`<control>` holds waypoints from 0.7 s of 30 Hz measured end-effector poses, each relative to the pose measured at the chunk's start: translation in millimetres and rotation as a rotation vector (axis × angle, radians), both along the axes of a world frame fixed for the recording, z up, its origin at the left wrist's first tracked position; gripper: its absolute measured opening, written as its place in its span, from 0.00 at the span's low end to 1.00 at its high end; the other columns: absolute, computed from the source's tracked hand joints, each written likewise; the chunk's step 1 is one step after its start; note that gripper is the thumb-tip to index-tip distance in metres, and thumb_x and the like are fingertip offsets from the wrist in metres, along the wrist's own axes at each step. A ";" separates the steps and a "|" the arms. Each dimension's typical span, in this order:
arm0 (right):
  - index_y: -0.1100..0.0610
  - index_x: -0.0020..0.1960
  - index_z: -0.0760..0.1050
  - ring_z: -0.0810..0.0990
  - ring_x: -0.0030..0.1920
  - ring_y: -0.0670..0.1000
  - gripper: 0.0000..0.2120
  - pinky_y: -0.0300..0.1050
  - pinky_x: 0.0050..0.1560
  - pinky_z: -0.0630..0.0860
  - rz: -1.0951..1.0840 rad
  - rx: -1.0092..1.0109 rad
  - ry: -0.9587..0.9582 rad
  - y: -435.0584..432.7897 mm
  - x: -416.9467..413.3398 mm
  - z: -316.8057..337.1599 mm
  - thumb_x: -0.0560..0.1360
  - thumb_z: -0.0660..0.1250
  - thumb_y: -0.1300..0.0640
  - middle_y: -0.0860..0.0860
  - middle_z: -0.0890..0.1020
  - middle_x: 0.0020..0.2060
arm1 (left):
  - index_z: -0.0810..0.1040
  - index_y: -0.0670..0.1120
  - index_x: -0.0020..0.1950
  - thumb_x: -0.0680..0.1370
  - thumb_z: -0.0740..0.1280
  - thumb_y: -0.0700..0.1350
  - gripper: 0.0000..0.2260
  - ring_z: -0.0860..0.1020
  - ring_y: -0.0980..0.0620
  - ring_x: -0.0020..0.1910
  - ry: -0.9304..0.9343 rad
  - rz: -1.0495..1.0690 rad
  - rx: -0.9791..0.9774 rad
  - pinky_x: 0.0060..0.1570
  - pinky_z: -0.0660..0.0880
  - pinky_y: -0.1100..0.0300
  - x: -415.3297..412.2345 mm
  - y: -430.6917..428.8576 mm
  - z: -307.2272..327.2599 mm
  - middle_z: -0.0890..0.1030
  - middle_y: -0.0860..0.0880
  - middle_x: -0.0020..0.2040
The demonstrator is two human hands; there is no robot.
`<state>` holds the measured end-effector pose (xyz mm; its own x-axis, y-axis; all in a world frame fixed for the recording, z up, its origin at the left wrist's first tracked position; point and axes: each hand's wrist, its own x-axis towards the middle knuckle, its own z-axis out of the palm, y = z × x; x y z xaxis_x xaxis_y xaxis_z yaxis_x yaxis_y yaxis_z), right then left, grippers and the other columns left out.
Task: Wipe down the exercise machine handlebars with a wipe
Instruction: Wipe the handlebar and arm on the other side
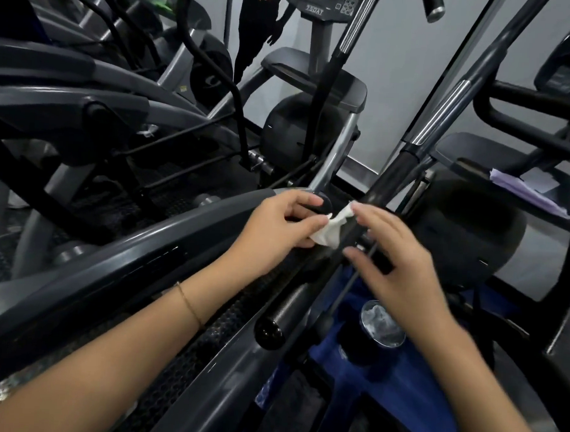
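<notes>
A crumpled white wipe [333,229] lies against the black grip of the long handlebar [395,177] that slants up to the right past a chrome band. My left hand [276,228] pinches the wipe's left edge between thumb and fingers. My right hand [395,255] is slightly blurred, its fingers spread over the bar, with one fingertip touching the wipe's top corner. A second handlebar [326,97] rises behind, black below and chrome above.
A round open tub of wipes [381,322] stands on blue cloth below the bar. A short black bar end [270,331] juts out near it. Other exercise machines crowd the left [87,112] and right [539,105]. A console [326,4] tops the machine ahead.
</notes>
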<state>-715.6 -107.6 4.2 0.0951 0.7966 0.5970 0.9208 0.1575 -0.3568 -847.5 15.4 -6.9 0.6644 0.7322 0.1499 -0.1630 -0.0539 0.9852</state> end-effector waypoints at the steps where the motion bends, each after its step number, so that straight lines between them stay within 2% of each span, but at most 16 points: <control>1: 0.53 0.68 0.68 0.73 0.62 0.47 0.24 0.39 0.65 0.68 -0.006 0.019 -0.036 -2.9 -8.1 -8.2 0.73 0.67 0.54 0.49 0.74 0.62 | 0.75 0.47 0.48 0.76 0.67 0.37 0.06 0.79 0.60 0.33 -0.055 -0.032 -0.132 0.36 0.79 0.65 -1.4 -5.9 3.7 0.79 0.49 0.39; 3: 0.53 0.66 0.71 0.73 0.60 0.49 0.20 0.37 0.63 0.69 -0.038 0.065 -0.080 -1.5 -16.8 -17.8 0.74 0.65 0.55 0.52 0.75 0.61 | 0.73 0.45 0.48 0.77 0.65 0.37 0.04 0.79 0.61 0.32 -0.066 -0.081 -0.240 0.37 0.80 0.65 -5.6 -17.8 4.4 0.79 0.48 0.39; 5: 0.54 0.62 0.76 0.75 0.55 0.50 0.16 0.37 0.57 0.71 -0.060 0.111 -0.153 1.0 -20.2 -22.1 0.74 0.64 0.56 0.52 0.78 0.56 | 0.74 0.44 0.47 0.78 0.63 0.37 0.03 0.80 0.61 0.33 -0.034 -0.090 -0.225 0.40 0.80 0.64 -11.4 -24.7 -1.5 0.80 0.49 0.38; 7: 0.55 0.57 0.79 0.76 0.51 0.50 0.13 0.39 0.52 0.73 -0.058 0.115 -0.174 2.5 -19.1 -28.9 0.75 0.64 0.56 0.52 0.80 0.51 | 0.75 0.45 0.48 0.78 0.64 0.37 0.04 0.80 0.62 0.34 0.020 -0.053 -0.136 0.40 0.78 0.68 -18.1 -27.0 -9.6 0.81 0.51 0.37; 10: 0.58 0.53 0.80 0.78 0.50 0.48 0.13 0.42 0.50 0.76 -0.042 0.026 -0.036 3.8 -18.5 -41.8 0.74 0.63 0.53 0.51 0.81 0.48 | 0.75 0.50 0.53 0.75 0.69 0.39 0.10 0.80 0.65 0.40 0.185 0.000 0.076 0.41 0.73 0.74 -30.2 -29.3 -18.7 0.83 0.55 0.42; 13: 0.58 0.50 0.81 0.77 0.47 0.44 0.13 0.34 0.46 0.73 -0.020 -0.053 0.016 1.7 -17.5 -52.5 0.74 0.62 0.52 0.49 0.81 0.45 | 0.71 0.59 0.57 0.71 0.73 0.43 0.19 0.77 0.62 0.50 0.382 0.007 0.283 0.48 0.75 0.69 -44.7 -36.1 -28.8 0.78 0.59 0.51; 15: 0.59 0.48 0.82 0.75 0.43 0.40 0.13 0.28 0.44 0.69 -0.013 -0.057 0.080 4.4 -10.2 -52.7 0.74 0.63 0.52 0.49 0.78 0.41 | 0.69 0.60 0.58 0.70 0.74 0.43 0.22 0.76 0.59 0.49 0.399 0.020 0.279 0.49 0.76 0.66 -49.6 -38.1 -32.1 0.77 0.58 0.50; 18: 0.59 0.47 0.82 0.73 0.41 0.37 0.07 0.25 0.44 0.67 -0.118 -0.071 0.223 16.4 5.0 -47.8 0.74 0.67 0.58 0.44 0.74 0.39 | 0.68 0.61 0.59 0.69 0.75 0.43 0.25 0.77 0.56 0.46 0.383 0.029 0.230 0.48 0.76 0.64 -49.2 -37.6 -33.2 0.78 0.56 0.47; 21: 0.59 0.51 0.82 0.73 0.39 0.42 0.10 0.26 0.42 0.67 -0.118 -0.098 0.123 12.2 -2.4 -48.5 0.74 0.65 0.56 0.49 0.75 0.39 | 0.67 0.62 0.60 0.69 0.75 0.44 0.26 0.78 0.56 0.46 0.390 0.038 0.249 0.51 0.77 0.62 -48.1 -38.4 -33.5 0.78 0.57 0.46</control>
